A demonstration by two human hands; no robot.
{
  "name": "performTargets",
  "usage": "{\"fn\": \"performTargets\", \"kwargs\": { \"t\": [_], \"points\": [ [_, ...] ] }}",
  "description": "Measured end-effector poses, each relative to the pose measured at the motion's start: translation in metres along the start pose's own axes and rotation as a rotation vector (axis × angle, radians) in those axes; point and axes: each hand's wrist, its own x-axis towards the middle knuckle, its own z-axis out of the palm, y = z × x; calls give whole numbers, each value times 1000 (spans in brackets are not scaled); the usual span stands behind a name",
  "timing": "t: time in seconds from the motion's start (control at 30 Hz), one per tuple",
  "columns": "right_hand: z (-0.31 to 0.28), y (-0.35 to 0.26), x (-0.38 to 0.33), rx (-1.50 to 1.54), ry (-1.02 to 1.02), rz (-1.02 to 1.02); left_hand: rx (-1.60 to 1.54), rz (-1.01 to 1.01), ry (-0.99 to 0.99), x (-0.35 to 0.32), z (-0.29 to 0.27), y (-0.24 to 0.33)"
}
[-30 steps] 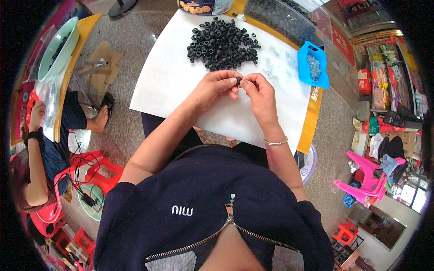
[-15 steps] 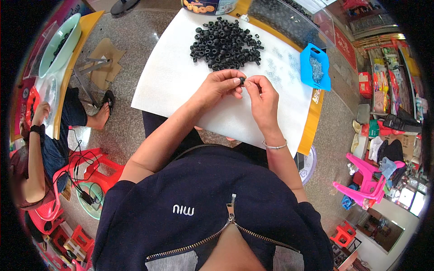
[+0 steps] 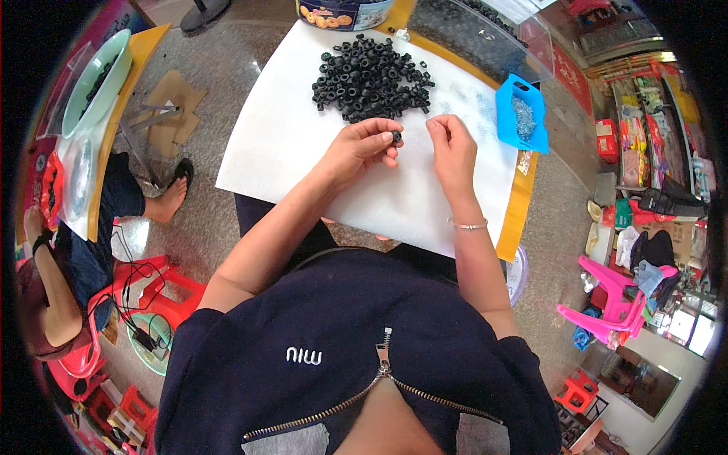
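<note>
While pinching a ring between thumb and fingertip, hovers just over the sheet: so much for the left hand. Small, black and round, that ring, with a hole in the middle. Sits right between the two hands, near the front edge of the pile.

Just beside it, the right hand. Fingers curled in, tips pressed together and turned toward the ring. Maybe pinching something tiny; too small to tell. Not touching the left hand, but close.

Behind both hands, a big heap of the same black rings on the white sheet. To the right, a blue tray with small shiny metal bits inside. Above the heap, a round tin at the far edge. Under the sheet, a yellow worktop peeking out at the side.

Looks like the middle of putting one small part together: one ring picked out and held ready, right hand coming in to meet it. Lots of rings left in the heap, so likely a long way from done.

For the next move, calls for a steady left pinch with the hole turned toward the right fingertips. Needs a slow, straight push, not a hard one. Easy to drop such a little thing, so best kept low over the sheet. After that, needs a free spot to set the ring down, away from the heap.
</note>
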Motion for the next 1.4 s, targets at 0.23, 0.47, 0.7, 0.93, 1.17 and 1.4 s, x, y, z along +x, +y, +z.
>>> {"fn": "performTargets", "kwargs": {
  "t": [0.23,0.47,0.7,0.93,1.17,1.4],
  "points": [
    [5,16,40,-780,187,-465,14,-21,5,-1,2,1],
    [9,-11,15,-370,66,-243,-44,-31,28,-5,3,5],
    [17,-39,-25,92,-108,-100,-103,-9,15,0,-1,5],
    [18,-37,-32,-4,-68,-181,-137,27,-41,-2,-4,2],
    [16,-39,-33,-28,-75,-203,-94,18,-13,-2,-4,1],
    [15,-40,-30,-360,-54,-593,-70,30,3,-2,-2,-1]
  ]
}}
